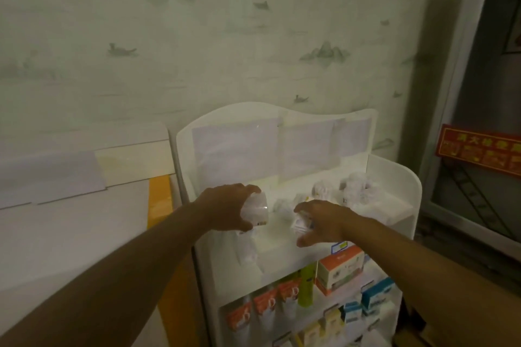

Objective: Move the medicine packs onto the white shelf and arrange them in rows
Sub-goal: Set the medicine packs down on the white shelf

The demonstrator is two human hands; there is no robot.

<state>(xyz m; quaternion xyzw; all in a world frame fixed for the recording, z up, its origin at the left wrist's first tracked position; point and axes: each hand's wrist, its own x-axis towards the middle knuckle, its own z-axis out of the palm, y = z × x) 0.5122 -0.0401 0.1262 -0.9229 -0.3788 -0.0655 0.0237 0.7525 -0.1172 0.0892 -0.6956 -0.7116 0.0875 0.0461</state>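
The white shelf [394, 177] stands against the wall, its top tier glaring under bright light. My left hand [225, 208] grips a white medicine pack [257, 211] over the left part of the top tier. My right hand [321, 222] holds another white pack [300, 224] near the tier's front edge. Several more white packs [358, 189] sit washed out at the back right of the same tier.
Lower tiers carry an orange-and-white box [339, 267], a green bottle [306, 286], red packs [265, 301] and blue boxes [376, 294]. A white counter [70, 234] with a yellow strip [159, 203] lies left. A red sign [479, 153] hangs right.
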